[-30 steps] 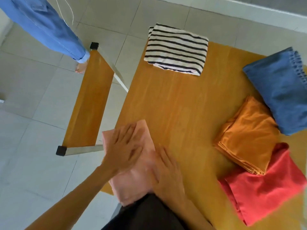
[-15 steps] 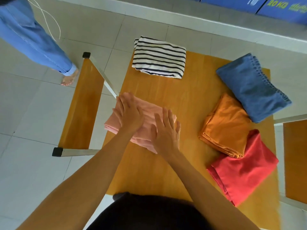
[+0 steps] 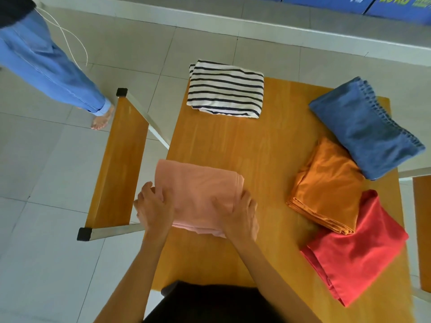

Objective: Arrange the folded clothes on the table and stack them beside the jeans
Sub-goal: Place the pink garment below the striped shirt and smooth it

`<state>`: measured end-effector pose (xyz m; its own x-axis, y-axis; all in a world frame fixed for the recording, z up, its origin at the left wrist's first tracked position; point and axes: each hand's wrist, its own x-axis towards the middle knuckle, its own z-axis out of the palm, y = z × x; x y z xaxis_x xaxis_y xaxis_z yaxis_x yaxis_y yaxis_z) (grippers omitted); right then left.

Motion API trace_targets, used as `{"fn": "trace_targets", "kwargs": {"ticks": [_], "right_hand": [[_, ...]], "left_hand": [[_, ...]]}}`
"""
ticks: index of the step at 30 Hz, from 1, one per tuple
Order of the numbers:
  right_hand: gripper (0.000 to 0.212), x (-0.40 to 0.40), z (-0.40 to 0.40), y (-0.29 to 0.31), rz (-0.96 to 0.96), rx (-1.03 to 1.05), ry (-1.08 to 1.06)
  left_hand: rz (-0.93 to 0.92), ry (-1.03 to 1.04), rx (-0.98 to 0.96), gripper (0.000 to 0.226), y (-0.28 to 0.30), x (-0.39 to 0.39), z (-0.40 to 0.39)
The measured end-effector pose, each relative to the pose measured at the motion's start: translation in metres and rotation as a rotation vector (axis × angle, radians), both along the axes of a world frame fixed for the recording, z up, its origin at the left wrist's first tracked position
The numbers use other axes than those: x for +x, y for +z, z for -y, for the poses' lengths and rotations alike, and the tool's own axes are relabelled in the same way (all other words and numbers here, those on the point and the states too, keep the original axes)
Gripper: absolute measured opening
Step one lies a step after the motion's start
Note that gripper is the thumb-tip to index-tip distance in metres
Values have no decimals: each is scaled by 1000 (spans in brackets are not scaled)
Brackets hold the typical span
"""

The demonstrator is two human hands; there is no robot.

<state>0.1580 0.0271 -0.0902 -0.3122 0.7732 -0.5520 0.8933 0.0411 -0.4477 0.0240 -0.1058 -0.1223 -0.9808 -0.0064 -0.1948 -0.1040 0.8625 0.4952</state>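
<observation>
A folded pink cloth point(image 3: 198, 190) lies at the left edge of the wooden table point(image 3: 261, 155). My left hand point(image 3: 155, 206) grips its near left side and my right hand point(image 3: 240, 215) grips its near right side. Folded blue jeans point(image 3: 363, 129) lie at the far right. A folded orange cloth point(image 3: 326, 187) rests against the jeans, overlapping a folded red cloth point(image 3: 354, 250) nearer to me. A striped black-and-white folded shirt point(image 3: 226, 89) sits at the far edge, partly overhanging it.
A wooden bench point(image 3: 119, 164) with metal legs stands left of the table, another bench edge point(image 3: 422, 229) at the right. A person in blue trousers point(image 3: 46, 64) stands barefoot on the tiled floor at far left. Blue boxes point(image 3: 384, 3) line the back wall.
My hands have slid from lying flat on top of the pink cloth to gripping its near edge at both sides. The view has shifted and the person at the left has stepped.
</observation>
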Motion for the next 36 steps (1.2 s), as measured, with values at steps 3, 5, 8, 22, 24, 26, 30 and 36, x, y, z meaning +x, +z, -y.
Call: {"fn": "trace_targets", "kwargs": {"ticks": [3, 5, 8, 22, 24, 26, 30, 36], "right_hand": [[86, -16, -14, -2, -50, -108, -71], [69, -21, -28, 0, -117, -188, -90], [42, -24, -51, 3, -238, -231, -107], [66, -84, -170, 2, -108, 387, 129], [60, -87, -160, -1, -133, 492, 275], [59, -84, -147, -17, -87, 451, 464], [63, -71, -144, -38, -41, 328, 547], [44, -23, -135, -4, -122, 466, 263]], "left_hand": [[38, -79, -53, 58, -3, -19, -3], [65, -159, -71, 52, -3, -27, -9], [30, -240, -40, 41, -9, -35, -22], [-243, -406, 39, 37, 24, -94, -156], [-330, -741, -60, 35, 9, -76, -151], [-274, -946, -153, 46, -14, -64, -133], [-236, -1048, -236, 53, -30, -76, -117], [-173, -946, -94, 41, 3, -64, -127]]}}
